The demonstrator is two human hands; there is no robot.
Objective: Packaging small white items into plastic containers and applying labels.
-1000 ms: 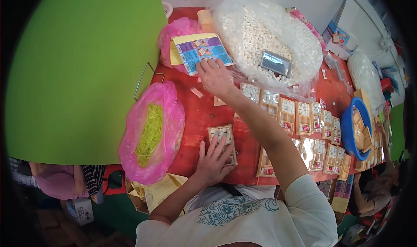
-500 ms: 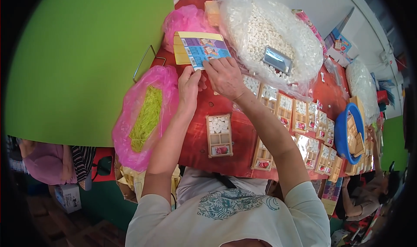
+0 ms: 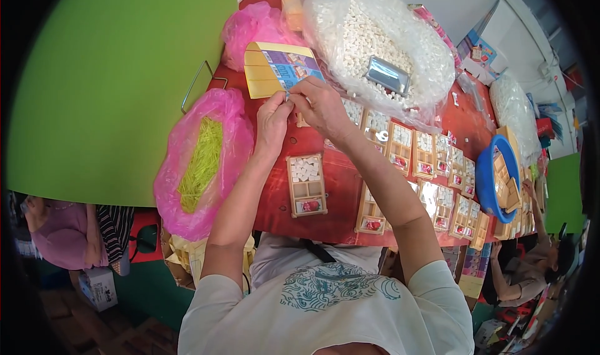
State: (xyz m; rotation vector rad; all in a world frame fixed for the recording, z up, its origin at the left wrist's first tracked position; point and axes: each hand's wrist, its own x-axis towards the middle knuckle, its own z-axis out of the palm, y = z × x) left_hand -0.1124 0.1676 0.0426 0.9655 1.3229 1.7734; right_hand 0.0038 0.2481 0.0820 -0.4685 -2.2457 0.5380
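Hands (image 3: 274,125): two, both on printed paper (image 3: 289,63). Pink bags (image 3: 236,161): two.

The right hand (image 3: 320,105) covers the lower right of the printed sheet (image 3: 292,66), and whatever it and the left hand (image 3: 273,124) pinch between fingertips cannot be made out. The sheet's small print is illegible. The right forearm (image 3: 381,174) hides parts of the wooden trays (image 3: 369,208); the upper picture edge cuts off the green board (image 3: 112,105), the lower the shirt (image 3: 325,314).
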